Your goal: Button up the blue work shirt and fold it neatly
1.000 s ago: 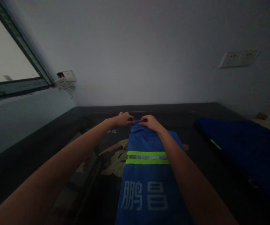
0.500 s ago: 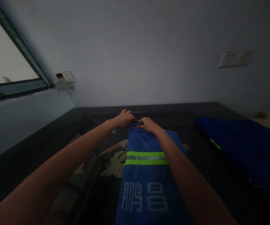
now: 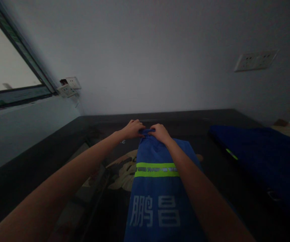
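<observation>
Right hand (image 3: 160, 132) shifted slightly; with it and left hand (image 3: 134, 129) we pinched blue garment (image 3: 157, 185); uneven tugging risked creases.

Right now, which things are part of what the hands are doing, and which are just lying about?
Part of it:
left hand, pinching the cloth's far edge
right hand, pinching the same edge
blue cloth with the yellow-green stripes
dark surface under it

Just there:
darker blue cloth on the right
wall sockets
window
</observation>
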`<control>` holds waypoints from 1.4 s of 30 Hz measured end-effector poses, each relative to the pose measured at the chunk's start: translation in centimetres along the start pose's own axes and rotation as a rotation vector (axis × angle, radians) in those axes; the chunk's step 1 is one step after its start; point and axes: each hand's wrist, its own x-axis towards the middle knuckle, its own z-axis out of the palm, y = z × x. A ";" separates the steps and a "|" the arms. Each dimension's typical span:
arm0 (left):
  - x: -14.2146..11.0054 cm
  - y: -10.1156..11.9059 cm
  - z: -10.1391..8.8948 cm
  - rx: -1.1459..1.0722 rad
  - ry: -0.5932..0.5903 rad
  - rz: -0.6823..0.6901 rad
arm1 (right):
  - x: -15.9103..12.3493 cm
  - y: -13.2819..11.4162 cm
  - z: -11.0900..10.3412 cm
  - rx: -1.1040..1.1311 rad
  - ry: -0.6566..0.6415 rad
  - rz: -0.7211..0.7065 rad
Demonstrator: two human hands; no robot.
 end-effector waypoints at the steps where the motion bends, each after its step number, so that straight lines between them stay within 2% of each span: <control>1: 0.1 0.0 0.2 -0.005 0.018 -0.022 | 0.0 0.1 0.0 0.038 0.015 -0.012; 4: 0.2 0.0 0.8 -0.026 0.079 -0.087 | 0.2 0.3 0.1 0.189 0.040 -0.089; 7: 0.1 0.2 1.0 0.001 0.150 -0.093 | 0.4 0.6 0.6 0.296 0.050 -0.117; 11: -0.2 1.1 1.3 0.109 0.196 -0.047 | 0.5 0.7 1.5 0.266 0.113 -0.052; 14: -0.2 1.4 1.6 0.103 0.208 -0.077 | 0.4 0.7 1.7 0.211 0.136 0.008; 16: -0.2 1.2 1.7 0.035 0.181 -0.105 | 0.4 0.7 1.7 0.198 0.133 0.015; 21: -0.1 0.2 1.2 -0.188 -0.003 -0.145 | 0.4 1.4 1.4 0.262 0.040 -0.090; 25: 0.1 -0.3 0.2 -0.256 -0.098 -0.075 | 0.5 1.8 1.1 0.397 -0.047 -0.149; 28: 0.1 -0.6 -0.2 -0.290 -0.128 -0.003 | 0.5 1.8 0.9 0.381 -0.033 -0.164; 31: 0.3 -1.1 -0.1 -0.238 -0.122 -0.054 | 0.6 1.7 1.0 0.285 -0.003 -0.160; 34: 0.7 -1.6 0.9 -0.210 -0.112 -0.145 | 0.6 1.7 1.3 0.211 0.033 -0.095; 37: 1.3 -1.5 2.6 -0.217 -0.088 -0.198 | 0.2 1.7 1.8 0.116 0.066 0.018; 42: 2.4 -0.6 5.7 -0.264 -0.031 -0.333 | -0.8 1.8 2.1 -0.032 0.034 0.214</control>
